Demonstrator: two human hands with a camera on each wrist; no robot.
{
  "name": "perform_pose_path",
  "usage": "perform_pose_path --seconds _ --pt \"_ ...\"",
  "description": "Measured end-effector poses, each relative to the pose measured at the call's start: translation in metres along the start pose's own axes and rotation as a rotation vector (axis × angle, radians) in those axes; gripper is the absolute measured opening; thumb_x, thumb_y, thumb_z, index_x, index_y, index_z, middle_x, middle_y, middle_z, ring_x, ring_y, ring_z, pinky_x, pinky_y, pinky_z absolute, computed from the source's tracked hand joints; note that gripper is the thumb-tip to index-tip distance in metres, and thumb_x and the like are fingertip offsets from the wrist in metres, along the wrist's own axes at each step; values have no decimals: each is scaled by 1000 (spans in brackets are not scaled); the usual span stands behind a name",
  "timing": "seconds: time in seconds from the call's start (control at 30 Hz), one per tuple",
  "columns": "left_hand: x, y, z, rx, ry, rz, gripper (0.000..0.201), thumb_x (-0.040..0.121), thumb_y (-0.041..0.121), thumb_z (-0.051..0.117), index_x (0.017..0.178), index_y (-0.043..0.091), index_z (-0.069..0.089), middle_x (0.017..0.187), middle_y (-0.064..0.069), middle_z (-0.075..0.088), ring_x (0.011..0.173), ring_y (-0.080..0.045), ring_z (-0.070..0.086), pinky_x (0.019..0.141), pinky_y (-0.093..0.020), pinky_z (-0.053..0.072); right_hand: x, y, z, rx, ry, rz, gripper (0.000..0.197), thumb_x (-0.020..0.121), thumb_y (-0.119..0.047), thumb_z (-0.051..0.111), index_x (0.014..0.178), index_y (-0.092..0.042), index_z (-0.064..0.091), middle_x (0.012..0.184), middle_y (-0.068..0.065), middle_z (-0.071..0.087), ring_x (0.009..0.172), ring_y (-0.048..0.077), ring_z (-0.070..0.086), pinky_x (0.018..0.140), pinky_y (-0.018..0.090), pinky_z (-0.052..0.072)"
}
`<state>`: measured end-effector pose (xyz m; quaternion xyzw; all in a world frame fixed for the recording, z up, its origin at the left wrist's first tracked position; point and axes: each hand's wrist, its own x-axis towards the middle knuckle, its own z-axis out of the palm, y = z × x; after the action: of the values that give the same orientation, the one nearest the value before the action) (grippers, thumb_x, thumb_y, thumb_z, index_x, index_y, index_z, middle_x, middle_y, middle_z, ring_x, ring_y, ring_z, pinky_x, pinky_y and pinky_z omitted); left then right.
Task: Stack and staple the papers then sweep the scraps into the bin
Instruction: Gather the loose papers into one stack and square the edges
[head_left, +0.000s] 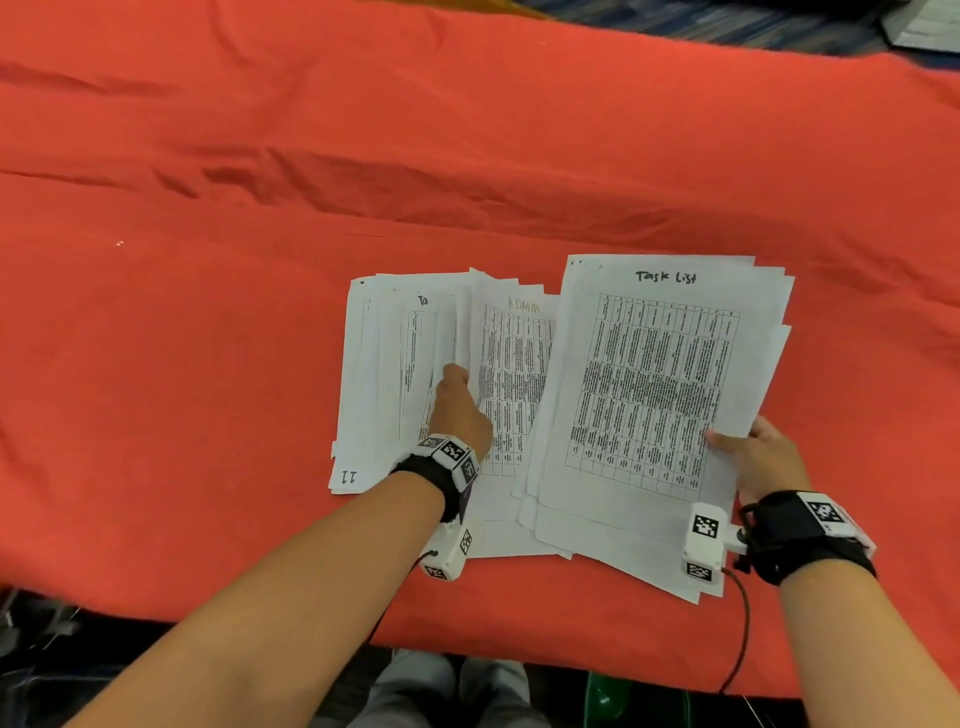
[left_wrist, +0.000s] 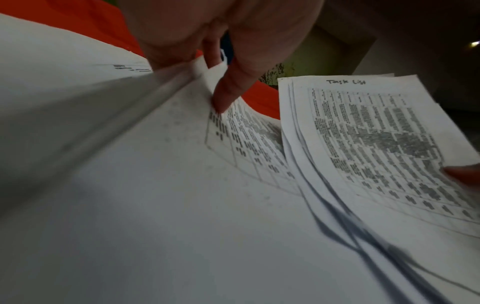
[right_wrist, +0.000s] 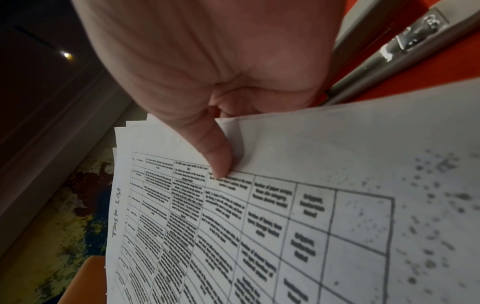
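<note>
A person gathers loose white printed sheets of paper on a surface draped in red-orange cloth (head_left: 467, 156), seen from the head camera at lower centre of the frame. The right hand (head_left: 769, 457) pinches a fanned bundle of white sheets headed "Task List" (head_left: 654, 384) at its right edge, thumb (right_wrist: 218, 156) pressed on the top page and the other fingers hidden beneath; the bundle is tilted, its top leaning toward the upper right. The left hand (head_left: 460, 410) reaches into a second, looser spread of white printed sheets (head_left: 395, 374) lying flat at centre frame, thumb (left_wrist: 228, 94) and fingers pinching the lifted edge of a few pages. The spread lies immediately left of the held bundle and partly under it, long axis running up and down the frame, so the left hand is the nearer one to draw it across. Stacking appears unfinished, with edges still ragged. In the right wrist view a grey metal stapler (right_wrist: 405, 43) rests on the cloth at upper right, close behind the right hand. No scraps or bin can be made out.
</note>
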<state>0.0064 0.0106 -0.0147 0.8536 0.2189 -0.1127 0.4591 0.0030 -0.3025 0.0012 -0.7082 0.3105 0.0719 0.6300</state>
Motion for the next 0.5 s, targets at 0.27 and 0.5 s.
perform_pose_path --seconds 0.27,0.5 --pt "-3 15 -8 -364 -94 48 67 85 -11 42 138 27 26 121 -5 50 81 -15 58 54 -22 51 2 -6 8 59 -134 37 37 84 5 59 118 -8 59 117 16 65 100 32 66 88 45 53" --pt "-14 38 0 -535 -143 81 44 89 -8 36 122 18 49 108 -1 63 92 -17 60 79 -30 54 1 -15 32 197 -224 -4 24 88 -1 56 103 -20 57 108 6 66 80 14 72 65 27 60"
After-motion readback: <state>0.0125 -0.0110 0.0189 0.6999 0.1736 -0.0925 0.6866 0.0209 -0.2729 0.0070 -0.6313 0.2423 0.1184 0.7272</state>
